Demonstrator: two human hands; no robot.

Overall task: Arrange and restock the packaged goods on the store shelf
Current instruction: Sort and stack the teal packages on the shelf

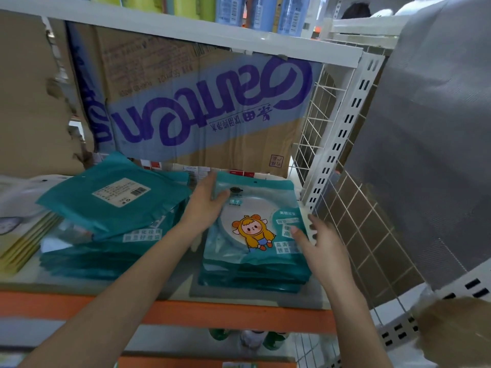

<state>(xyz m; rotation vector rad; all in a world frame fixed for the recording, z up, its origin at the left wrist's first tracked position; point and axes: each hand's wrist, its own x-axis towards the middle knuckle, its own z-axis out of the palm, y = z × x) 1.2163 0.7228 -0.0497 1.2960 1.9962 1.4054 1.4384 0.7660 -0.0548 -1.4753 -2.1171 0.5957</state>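
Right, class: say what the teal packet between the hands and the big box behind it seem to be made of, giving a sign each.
Teal packet: likely glossy plastic film; it shines, with a clear window.
Big box: cardboard, matt brown, printed blue, creased.

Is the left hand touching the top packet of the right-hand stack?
Touching. The head view shows the left hand with its thumb lying across the face of the top packet, no gap between them.
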